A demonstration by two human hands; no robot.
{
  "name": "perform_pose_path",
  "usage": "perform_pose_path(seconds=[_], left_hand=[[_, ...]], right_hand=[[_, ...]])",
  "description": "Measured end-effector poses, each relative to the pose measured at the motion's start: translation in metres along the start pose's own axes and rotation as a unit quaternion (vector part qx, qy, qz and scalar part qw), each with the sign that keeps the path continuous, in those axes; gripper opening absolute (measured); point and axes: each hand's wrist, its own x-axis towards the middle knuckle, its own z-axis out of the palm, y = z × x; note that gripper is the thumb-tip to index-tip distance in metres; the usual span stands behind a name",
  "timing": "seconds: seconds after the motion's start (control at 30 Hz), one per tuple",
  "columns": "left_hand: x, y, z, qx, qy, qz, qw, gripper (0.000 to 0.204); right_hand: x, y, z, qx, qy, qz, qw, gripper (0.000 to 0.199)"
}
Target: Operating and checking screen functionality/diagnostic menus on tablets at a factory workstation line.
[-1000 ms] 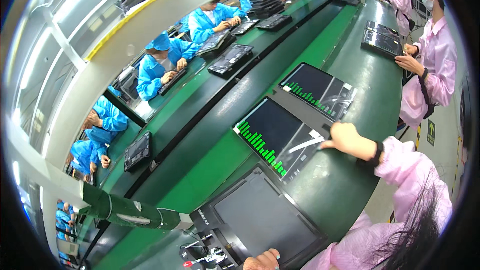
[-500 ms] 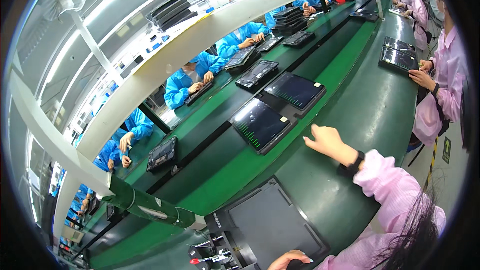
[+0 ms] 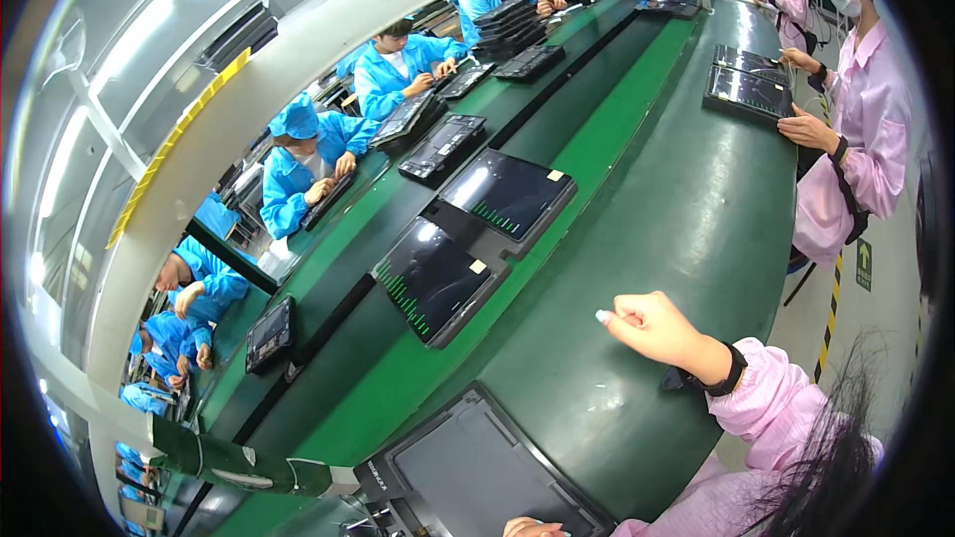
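Observation:
My right hand, with a black band at the wrist and a pink sleeve, is held over the green bench. Its fingers are curled in, the thumb points left, and nothing shows in it. Below and left of it lies a black fixture with a flat grey rectangular panel. At the lower edge, the fingertips of my left hand rest on the near edge of that panel; the rest of this hand is cut off by the frame.
Beyond the bench runs a green conveyor carrying two dark-screened tablets in a black tray. A post wrapped in green stands left of the fixture. To the right, a pink-clad co-worker handles another tray of screens. Blue-clad co-workers sit opposite.
My view has shifted, so the bench and tablets appear farther left and lower. The thumb and fingers of my right hand, apart before, have curled in. My left hand stays at the fixture.

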Motion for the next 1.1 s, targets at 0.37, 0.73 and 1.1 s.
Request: perform_pose_path(seconds=[0.37, 0.73, 1.1], left_hand=[[-0.004, 0.011, 0.002, -0.06, 0.054, -0.161, 0.984, 0.013], [0.004, 0.015, 0.003, 0.041, 0.038, -0.134, 0.989, 0.012], [0.005, 0.018, 0.012, -0.006, 0.059, -0.157, 0.986, 0.011]], right_hand=[[-0.002, -0.001, -0.003, -0.09, -0.076, -0.104, 0.988, 0.04], [0.002, 0.006, -0.005, -0.105, -0.085, -0.092, 0.987, 0.039], [0.004, 0.002, -0.013, -0.095, -0.071, -0.121, 0.986, 0.037]])
